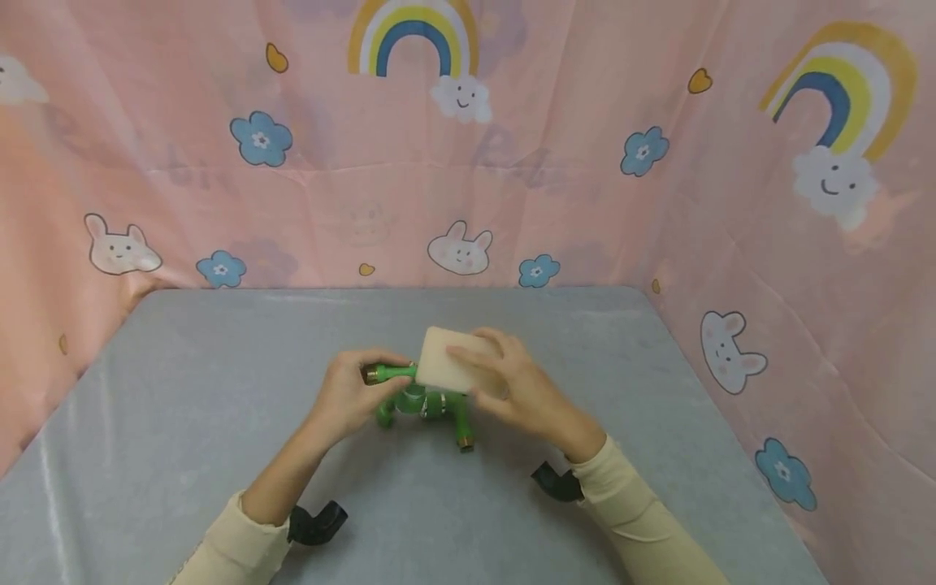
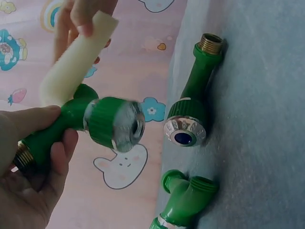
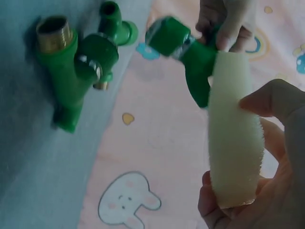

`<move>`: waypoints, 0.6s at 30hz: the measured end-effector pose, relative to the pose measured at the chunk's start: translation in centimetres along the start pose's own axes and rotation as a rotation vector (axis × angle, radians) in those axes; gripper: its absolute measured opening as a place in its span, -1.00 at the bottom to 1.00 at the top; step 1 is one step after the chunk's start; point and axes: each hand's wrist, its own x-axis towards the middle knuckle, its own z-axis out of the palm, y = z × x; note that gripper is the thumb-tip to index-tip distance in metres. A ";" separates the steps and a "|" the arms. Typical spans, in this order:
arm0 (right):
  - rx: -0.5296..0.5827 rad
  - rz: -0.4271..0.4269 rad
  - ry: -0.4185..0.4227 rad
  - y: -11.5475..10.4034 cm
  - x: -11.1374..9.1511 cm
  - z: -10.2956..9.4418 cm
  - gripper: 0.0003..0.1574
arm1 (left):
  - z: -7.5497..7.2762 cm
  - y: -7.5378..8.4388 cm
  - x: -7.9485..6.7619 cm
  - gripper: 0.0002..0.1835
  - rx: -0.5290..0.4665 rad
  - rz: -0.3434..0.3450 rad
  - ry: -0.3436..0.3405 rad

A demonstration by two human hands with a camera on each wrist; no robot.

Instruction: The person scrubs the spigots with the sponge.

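Between thumb and fingers, my left hand (image 1: 349, 392) holds a green tap fitting (image 2: 71, 117) by its body, above the table. It has a brass threaded end by the palm and a ribbed green collar with a chrome face. My right hand (image 1: 525, 383) grips a thick cream sponge (image 3: 233, 129), thumb on one face and fingers on the other. The sponge's far end overlaps the fitting's side branch in the left wrist view. Below the hands, more green fittings lie on the table: one with a brass thread (image 2: 198, 78) and a forked one (image 2: 188, 200).
The grey table (image 1: 439, 520) runs back to a pink patterned curtain (image 1: 409, 187), which also hangs along both sides. A black curved piece (image 1: 318, 522) juts from the left wrist and a similar black piece (image 1: 557, 483) from the right.
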 end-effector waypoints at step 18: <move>0.074 -0.002 0.064 0.9 0.1 -1.1 -0.27 | -0.8 -0.5 0.4 -0.82 -0.046 -0.059 -0.063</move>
